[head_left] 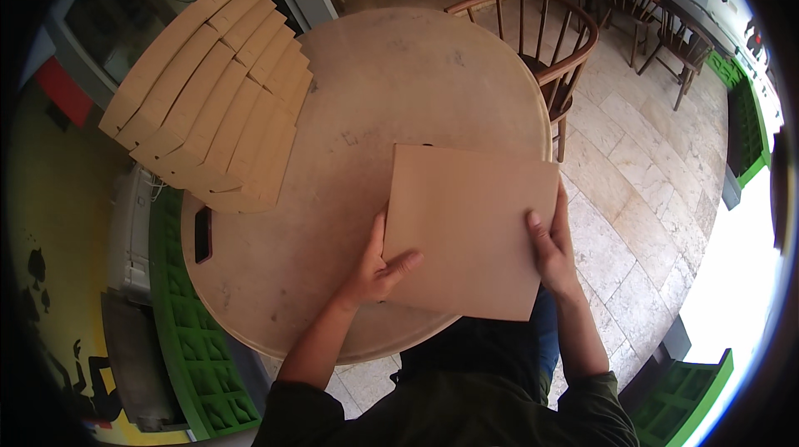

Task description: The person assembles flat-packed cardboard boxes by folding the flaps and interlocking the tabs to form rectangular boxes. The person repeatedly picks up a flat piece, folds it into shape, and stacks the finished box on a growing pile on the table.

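A flat, square brown cardboard box [466, 235], its lid closed, is held between my two hands over the near right part of the round table [374, 72]. My left hand [380, 268] grips its left edge, thumb on top. On the opposite edge is my right hand [553, 247], its thumb also lying on the top face. The fingers beneath the box are mostly hidden. To the left stands a tall stack of similar brown cardboard boxes [225, 97].
A dark phone [203, 235] lies near the table's left edge. A wooden chair [549, 39] stands close at the far right. More chairs [678, 39] line a long dark table behind. Green crates [200, 347] border the table at left.
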`<move>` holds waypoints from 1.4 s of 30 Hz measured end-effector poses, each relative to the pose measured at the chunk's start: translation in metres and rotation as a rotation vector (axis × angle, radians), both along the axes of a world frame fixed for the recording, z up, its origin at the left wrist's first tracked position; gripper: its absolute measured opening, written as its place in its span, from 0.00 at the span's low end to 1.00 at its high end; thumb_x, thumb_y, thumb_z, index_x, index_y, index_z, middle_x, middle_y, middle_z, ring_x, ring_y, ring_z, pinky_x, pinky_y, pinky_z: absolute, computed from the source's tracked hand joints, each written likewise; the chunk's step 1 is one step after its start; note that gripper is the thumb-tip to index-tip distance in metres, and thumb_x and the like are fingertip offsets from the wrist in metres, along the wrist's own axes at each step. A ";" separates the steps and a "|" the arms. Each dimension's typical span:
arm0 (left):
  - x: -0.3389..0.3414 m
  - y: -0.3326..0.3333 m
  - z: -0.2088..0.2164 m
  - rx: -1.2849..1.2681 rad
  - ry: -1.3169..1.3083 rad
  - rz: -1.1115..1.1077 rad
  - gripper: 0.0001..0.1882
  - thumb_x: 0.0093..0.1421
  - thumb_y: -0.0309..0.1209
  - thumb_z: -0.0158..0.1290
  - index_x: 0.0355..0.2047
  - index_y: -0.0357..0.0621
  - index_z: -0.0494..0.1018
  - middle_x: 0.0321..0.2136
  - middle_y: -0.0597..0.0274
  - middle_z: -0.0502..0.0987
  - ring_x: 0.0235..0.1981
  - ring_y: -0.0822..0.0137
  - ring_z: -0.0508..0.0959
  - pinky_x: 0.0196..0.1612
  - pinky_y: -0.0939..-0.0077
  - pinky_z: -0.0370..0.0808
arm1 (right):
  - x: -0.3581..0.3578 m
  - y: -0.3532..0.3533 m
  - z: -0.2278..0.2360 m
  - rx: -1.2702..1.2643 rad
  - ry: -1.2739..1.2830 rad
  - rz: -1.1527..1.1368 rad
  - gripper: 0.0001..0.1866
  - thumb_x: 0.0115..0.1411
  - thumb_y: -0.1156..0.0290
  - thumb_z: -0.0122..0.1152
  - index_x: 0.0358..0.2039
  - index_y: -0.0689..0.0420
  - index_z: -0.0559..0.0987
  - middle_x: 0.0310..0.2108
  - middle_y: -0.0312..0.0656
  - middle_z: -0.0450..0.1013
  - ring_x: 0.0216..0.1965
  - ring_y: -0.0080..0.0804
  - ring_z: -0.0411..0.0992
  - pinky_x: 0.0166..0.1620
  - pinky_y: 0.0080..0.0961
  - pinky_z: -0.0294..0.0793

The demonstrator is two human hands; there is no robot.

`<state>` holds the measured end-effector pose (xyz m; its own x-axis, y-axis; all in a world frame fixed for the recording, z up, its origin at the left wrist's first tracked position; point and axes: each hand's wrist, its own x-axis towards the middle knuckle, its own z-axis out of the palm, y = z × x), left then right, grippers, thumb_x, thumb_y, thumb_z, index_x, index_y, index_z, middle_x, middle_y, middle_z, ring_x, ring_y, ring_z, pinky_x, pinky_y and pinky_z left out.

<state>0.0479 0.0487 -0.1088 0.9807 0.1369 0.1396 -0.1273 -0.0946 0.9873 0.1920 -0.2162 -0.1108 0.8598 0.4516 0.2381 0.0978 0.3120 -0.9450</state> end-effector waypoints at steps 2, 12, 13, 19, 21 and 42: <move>-0.001 -0.004 0.002 0.004 -0.014 0.002 0.43 0.70 0.29 0.60 0.77 0.36 0.46 0.69 0.55 0.64 0.70 0.65 0.63 0.71 0.68 0.61 | 0.003 -0.002 0.000 0.013 0.048 -0.059 0.43 0.77 0.58 0.53 0.80 0.59 0.43 0.76 0.54 0.52 0.76 0.42 0.51 0.75 0.39 0.53; -0.002 0.031 0.021 -0.263 -0.067 0.268 0.40 0.72 0.32 0.58 0.77 0.37 0.49 0.69 0.54 0.65 0.69 0.65 0.65 0.72 0.66 0.62 | -0.049 0.020 -0.003 -0.143 -0.125 0.229 0.46 0.77 0.66 0.52 0.78 0.66 0.32 0.81 0.55 0.38 0.81 0.42 0.35 0.79 0.37 0.37; -0.003 0.035 0.023 -0.268 -0.075 0.258 0.41 0.72 0.32 0.58 0.77 0.37 0.49 0.69 0.54 0.65 0.69 0.65 0.65 0.72 0.66 0.62 | -0.049 0.021 -0.002 -0.143 -0.074 0.232 0.46 0.77 0.66 0.52 0.78 0.66 0.32 0.81 0.55 0.38 0.81 0.42 0.35 0.79 0.38 0.37; -0.008 0.014 0.022 -0.013 -0.010 0.031 0.40 0.73 0.34 0.57 0.77 0.35 0.49 0.70 0.54 0.64 0.71 0.64 0.63 0.73 0.66 0.58 | -0.016 0.001 0.016 0.042 0.031 0.064 0.47 0.77 0.58 0.51 0.80 0.60 0.33 0.80 0.53 0.41 0.80 0.43 0.39 0.78 0.41 0.41; -0.008 0.004 0.018 -0.047 0.006 0.002 0.40 0.73 0.34 0.57 0.76 0.34 0.50 0.70 0.55 0.64 0.71 0.65 0.63 0.73 0.66 0.57 | -0.011 -0.005 0.018 0.113 0.094 -0.001 0.47 0.77 0.57 0.51 0.80 0.60 0.33 0.80 0.52 0.41 0.80 0.42 0.39 0.78 0.39 0.42; -0.004 -0.004 0.018 -0.136 0.018 0.020 0.38 0.73 0.31 0.56 0.77 0.36 0.51 0.70 0.55 0.65 0.71 0.63 0.64 0.72 0.66 0.60 | -0.013 -0.006 0.013 0.038 0.010 -0.052 0.49 0.76 0.53 0.52 0.79 0.64 0.34 0.80 0.57 0.41 0.80 0.46 0.40 0.78 0.39 0.43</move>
<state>0.0443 0.0447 -0.0906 0.9798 0.1729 0.1005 -0.1086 0.0379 0.9934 0.1791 -0.2226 -0.0980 0.8843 0.3972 0.2453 0.1051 0.3426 -0.9336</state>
